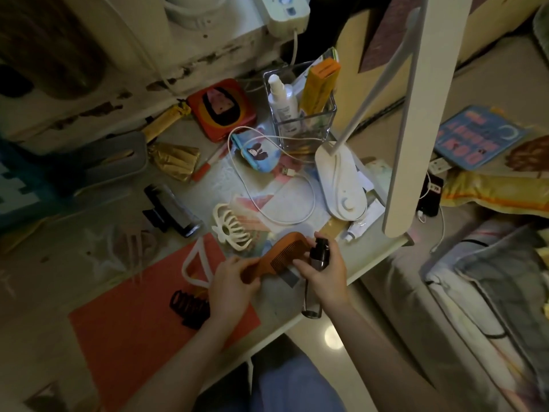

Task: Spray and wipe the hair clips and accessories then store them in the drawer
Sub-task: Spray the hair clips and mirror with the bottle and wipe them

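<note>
The left hand (230, 288) holds the brown wooden comb (274, 257) by its handle, fingers curled round it, teeth facing the right hand, the comb raised above the worktop (371, 257). The right hand (325, 275) has its grip closed round a small dark spray bottle (319, 252), nozzle up top, just beside the comb's teeth. Just beyond the two grips lies a cream plastic claw clip (230, 226). Below the left grip, a dark brown claw clip (188, 307) sits on an orange-red sheet (133, 337). Beyond the right grip stands a white desk lamp base (341, 181) with a white cable (267, 209) looped near it, and further off a clear square holder (300, 105) carrying a white bottle
</note>
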{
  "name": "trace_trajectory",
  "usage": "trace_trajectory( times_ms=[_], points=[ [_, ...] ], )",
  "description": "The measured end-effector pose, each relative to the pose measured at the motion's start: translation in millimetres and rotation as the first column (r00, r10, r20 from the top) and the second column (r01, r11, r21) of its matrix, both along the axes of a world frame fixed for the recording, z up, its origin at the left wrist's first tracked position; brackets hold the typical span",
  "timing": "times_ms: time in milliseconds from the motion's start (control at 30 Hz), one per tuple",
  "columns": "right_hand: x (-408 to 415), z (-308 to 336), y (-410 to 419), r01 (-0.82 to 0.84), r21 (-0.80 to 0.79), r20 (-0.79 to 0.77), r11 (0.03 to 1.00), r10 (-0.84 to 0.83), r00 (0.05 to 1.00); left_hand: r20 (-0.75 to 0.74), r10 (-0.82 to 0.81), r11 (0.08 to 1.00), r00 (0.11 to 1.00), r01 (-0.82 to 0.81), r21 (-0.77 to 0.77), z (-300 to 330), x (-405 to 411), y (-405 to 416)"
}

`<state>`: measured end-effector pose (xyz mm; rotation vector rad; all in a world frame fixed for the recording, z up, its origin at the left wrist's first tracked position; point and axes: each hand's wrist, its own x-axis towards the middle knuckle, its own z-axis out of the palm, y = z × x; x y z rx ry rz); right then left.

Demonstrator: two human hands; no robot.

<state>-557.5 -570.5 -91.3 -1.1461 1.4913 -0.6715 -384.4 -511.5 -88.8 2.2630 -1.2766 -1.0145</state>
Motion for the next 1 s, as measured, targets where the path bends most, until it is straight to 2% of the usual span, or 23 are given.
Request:
trace_trajectory(
  times_ms=[433, 633, 733, 833, 1000],
  points=[
    [-2, -1, 1, -0.044, -0.023, -0.073, 0.999, 0.042, 0.996, 0.078, 0.0, 0.999, 0.997, -0.004, 0.053, -5, -7, -3],
    [-1, 15, 6, -0.088, -0.046, -0.12, 0.995, 0.082, 0.989, -0.006, 0.015, 1.0, 1.0, -0.015, 0.015, 6, -1, -3],
    [5, 30, 7, -0.168, -0.078, -0.173, 0.983, 0.152, 0.973, 0.022, 0.028, 0.998, 0.999, -0.026, -0.057, 19, 8, 1],
    [17, 50, 9, -0.281, -0.132, -0.198, 0.951, 0.253, 0.947, 0.122, 0.038, 0.995, 0.992, -0.027, -0.093, 34, 23, 10],
    [53, 80, 19, -0.508, -0.234, -0.254, 0.829, 0.452, 0.855, 0.17, 0.186, 0.978, 0.968, -0.166, -0.126, 59, 61, 46]
  ],
)
